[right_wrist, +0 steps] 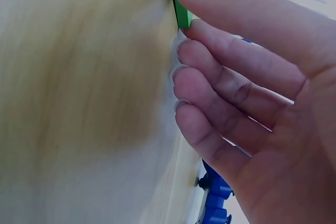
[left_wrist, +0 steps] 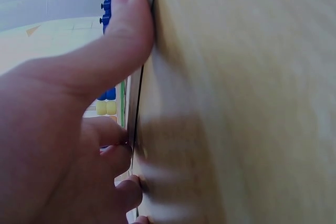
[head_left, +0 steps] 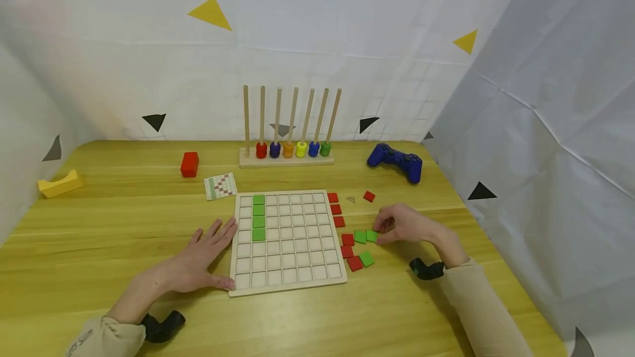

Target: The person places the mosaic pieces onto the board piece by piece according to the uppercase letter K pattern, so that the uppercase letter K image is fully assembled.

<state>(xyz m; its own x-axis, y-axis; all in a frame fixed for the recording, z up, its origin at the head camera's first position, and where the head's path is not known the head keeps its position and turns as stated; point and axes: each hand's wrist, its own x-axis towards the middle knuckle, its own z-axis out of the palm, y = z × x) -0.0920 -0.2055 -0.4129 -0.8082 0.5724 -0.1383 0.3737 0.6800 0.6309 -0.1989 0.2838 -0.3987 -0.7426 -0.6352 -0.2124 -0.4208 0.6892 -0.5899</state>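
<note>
- Two hands are at work on the tabletop (head_left: 99,191). Your left hand (head_left: 198,260) lies flat, fingers straight and slightly spread, with the fingertips and thumb against the left edge of the grid board (head_left: 286,241). In my judgement this braces the board against sliding.
- Your right hand (head_left: 404,225) rests just right of the board, fingers curled, with the tips closed on a green tile (head_left: 371,235). The right wrist view confirms a pinch: the forefinger tip is on the green tile (right_wrist: 182,14) and the other fingers are tucked beneath.
- That tile sits in the loose cluster off the board's right edge, touching or nearly touching a second green tile (head_left: 360,237). A third green tile (head_left: 366,259) and several red tiles (head_left: 347,239) lie close by.
- Four green tiles already fill a column (head_left: 258,217) near the board's upper left; the remaining cells are open.
- A pattern card (head_left: 220,186) lies just beyond the board's far left corner, placed where you can read it.
- Toward the far edge stand a peg rack with coloured rings (head_left: 288,150), a red block (head_left: 189,164) and a blue game controller (head_left: 395,161). A yellow block (head_left: 60,183) sits near the left edge.
- Room to move: bare wood runs along the near edge, and the path from the tile cluster across the board is unobstructed. The right edge of the tabletop lies near your right forearm.
</note>
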